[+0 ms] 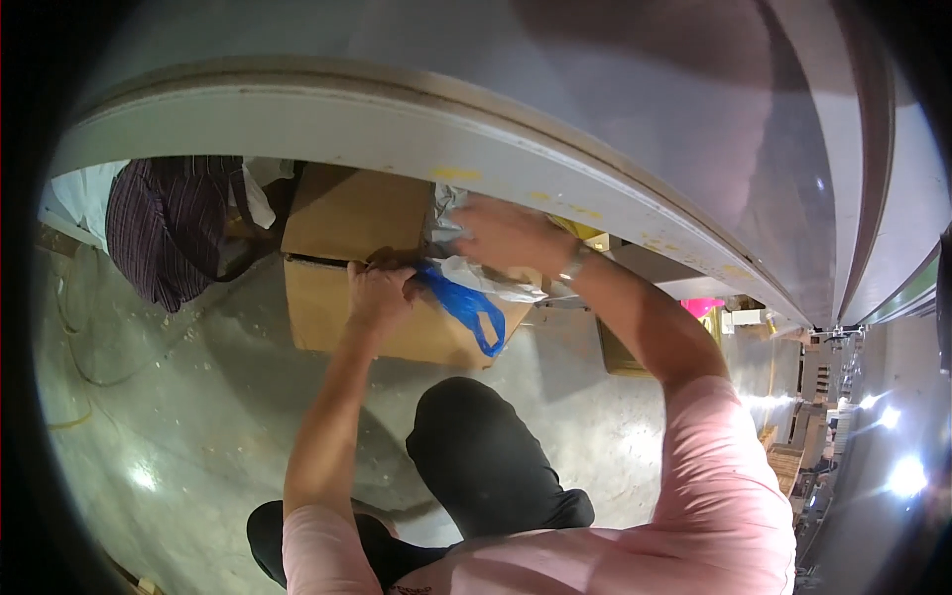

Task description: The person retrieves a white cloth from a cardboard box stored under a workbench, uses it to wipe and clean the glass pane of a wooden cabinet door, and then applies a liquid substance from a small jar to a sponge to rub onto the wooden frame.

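A brown cardboard box (332, 315) sits on the floor beneath the table edge, its top partly opened. My left hand (382, 295) is closed at the box's front rim, with fingers curled over the cardboard beside a blue plastic bag (461, 302). The blue bag spills out of the opening and its looped handle hangs down the front. My right hand (504, 234) reaches into the right part of the opening, among crumpled clear and white plastic (488, 279). Motion smears this hand, and its fingertips are hard to make out.
A pale table edge (327, 111) runs low above the box. At the left hangs a dark striped bag (169, 233) with straps, next to white material. A yellowish container (625, 347) and a pink item (702, 306) are to the right. My bent knee (471, 436) is close in front.
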`<state>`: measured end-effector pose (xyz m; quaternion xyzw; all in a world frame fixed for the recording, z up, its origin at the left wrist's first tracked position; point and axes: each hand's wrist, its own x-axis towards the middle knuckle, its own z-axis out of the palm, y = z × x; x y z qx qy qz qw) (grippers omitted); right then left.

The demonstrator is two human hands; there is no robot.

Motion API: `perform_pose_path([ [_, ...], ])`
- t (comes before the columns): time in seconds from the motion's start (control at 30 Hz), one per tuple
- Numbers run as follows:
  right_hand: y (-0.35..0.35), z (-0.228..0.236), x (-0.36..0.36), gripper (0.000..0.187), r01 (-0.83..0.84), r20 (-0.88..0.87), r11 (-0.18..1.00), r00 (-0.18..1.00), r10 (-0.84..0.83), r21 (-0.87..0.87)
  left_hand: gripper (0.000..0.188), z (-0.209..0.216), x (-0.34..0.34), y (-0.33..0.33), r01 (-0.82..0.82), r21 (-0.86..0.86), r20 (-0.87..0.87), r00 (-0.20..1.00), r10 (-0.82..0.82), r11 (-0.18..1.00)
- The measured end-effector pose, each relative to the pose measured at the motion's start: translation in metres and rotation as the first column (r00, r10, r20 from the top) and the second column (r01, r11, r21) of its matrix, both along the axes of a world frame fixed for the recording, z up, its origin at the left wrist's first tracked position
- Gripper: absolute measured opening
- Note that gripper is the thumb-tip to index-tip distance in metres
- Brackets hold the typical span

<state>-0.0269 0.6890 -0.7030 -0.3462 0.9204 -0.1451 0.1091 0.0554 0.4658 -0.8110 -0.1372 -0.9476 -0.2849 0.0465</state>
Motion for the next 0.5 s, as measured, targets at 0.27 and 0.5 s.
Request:
perform_pose_path([
  [0.27, 0.058, 0.078, 0.062, 0.017, 0.21, -0.292, 0.782, 0.956, -0.038, 0.586, 0.036, -0.01, 0.005, 0.024, -0.057, -0.005, -0.058, 0.997, 0.056, 0.998],
  [0.5, 0.054, -0.026, 0.043, 0.022, -0.009, 0.035, 0.563, 0.999, -0.034, 0.826, 0.055, 0.039, 0.008, 0.089, 0.331, 0.004, -0.2, 0.925, -0.323, 0.944],
])
